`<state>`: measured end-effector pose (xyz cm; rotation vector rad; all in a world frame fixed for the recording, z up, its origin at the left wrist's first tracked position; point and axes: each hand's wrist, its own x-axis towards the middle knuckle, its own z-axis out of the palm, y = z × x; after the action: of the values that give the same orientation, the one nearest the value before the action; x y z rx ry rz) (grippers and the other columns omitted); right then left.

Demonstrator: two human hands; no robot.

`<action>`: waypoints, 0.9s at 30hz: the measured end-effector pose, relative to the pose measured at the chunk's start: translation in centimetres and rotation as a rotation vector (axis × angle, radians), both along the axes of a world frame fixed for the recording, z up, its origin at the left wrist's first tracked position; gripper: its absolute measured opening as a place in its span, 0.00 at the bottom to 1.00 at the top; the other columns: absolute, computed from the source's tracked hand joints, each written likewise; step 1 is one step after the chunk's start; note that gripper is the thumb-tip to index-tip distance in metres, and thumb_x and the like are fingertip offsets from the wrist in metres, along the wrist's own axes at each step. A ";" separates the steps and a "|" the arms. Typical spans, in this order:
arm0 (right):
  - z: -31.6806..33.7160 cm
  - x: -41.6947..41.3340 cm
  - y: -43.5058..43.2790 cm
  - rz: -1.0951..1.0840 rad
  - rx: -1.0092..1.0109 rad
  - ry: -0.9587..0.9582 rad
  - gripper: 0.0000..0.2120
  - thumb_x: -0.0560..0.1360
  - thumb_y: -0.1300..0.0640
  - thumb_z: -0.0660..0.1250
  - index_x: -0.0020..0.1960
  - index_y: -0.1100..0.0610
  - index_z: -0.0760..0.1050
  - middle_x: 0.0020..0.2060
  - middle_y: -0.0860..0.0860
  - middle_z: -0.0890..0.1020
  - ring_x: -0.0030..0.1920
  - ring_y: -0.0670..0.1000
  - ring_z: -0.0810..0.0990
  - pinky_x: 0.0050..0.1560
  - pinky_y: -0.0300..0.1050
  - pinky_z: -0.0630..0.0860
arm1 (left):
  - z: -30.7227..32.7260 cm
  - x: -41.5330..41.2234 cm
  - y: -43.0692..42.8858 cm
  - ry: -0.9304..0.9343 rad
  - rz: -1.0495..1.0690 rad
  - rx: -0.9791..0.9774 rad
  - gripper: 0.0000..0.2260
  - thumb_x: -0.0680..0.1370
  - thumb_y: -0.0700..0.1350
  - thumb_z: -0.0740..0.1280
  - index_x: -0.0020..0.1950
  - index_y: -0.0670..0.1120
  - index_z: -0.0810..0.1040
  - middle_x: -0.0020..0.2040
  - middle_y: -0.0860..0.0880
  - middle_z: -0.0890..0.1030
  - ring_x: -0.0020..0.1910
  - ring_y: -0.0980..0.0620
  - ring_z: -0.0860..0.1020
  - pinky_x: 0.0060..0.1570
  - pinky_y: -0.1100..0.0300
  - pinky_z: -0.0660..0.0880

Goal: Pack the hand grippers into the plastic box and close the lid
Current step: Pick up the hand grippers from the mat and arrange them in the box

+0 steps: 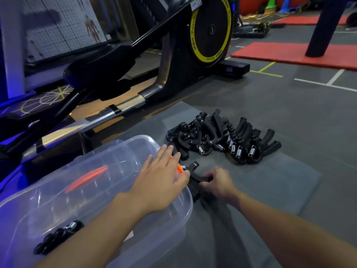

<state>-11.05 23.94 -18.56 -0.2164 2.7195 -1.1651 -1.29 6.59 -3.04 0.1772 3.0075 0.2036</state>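
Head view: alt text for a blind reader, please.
A person's left hand rests flat on a clear plastic box; the right hand grips a black hand gripper beside it. More grippers lie piled on the grey mat.

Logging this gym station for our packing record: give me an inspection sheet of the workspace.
Surface: grey mat on the gym floor.
Job's things: clear plastic box, a few grippers inside it; pile of black hand grippers on the mat.
Clutter: nothing seen.
Hands: left hand flat on the box top; right hand grips a single hand gripper.
Cables: nothing seen.
Surroundings: elliptical trainer, red mats.
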 end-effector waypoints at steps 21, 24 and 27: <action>24.0 10.9 -2.7 0.365 -0.103 0.765 0.09 0.65 0.60 0.78 0.43 0.55 0.81 0.37 0.47 0.72 0.35 0.45 0.72 0.34 0.35 0.68 | 12.2 3.3 -4.8 0.411 0.278 0.666 0.21 0.73 0.53 0.74 0.63 0.47 0.79 0.55 0.51 0.81 0.54 0.52 0.79 0.57 0.55 0.75; 23.3 12.9 -5.9 0.492 -0.110 0.737 0.08 0.68 0.56 0.77 0.45 0.53 0.81 0.39 0.46 0.72 0.36 0.46 0.73 0.35 0.36 0.69 | 12.1 5.5 -8.3 0.383 0.368 0.636 0.21 0.72 0.53 0.75 0.60 0.44 0.80 0.53 0.49 0.82 0.53 0.51 0.79 0.58 0.50 0.76; 21.9 13.8 -9.2 0.592 -0.108 0.701 0.08 0.69 0.52 0.76 0.46 0.50 0.80 0.41 0.43 0.72 0.39 0.44 0.73 0.41 0.38 0.73 | 10.9 8.0 -11.4 0.312 0.427 0.625 0.16 0.71 0.52 0.76 0.54 0.44 0.83 0.48 0.49 0.83 0.49 0.52 0.80 0.55 0.48 0.78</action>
<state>2.79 14.72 3.30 -1.5793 2.7503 -1.1891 6.75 -4.80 7.88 -0.4246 3.1256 1.2580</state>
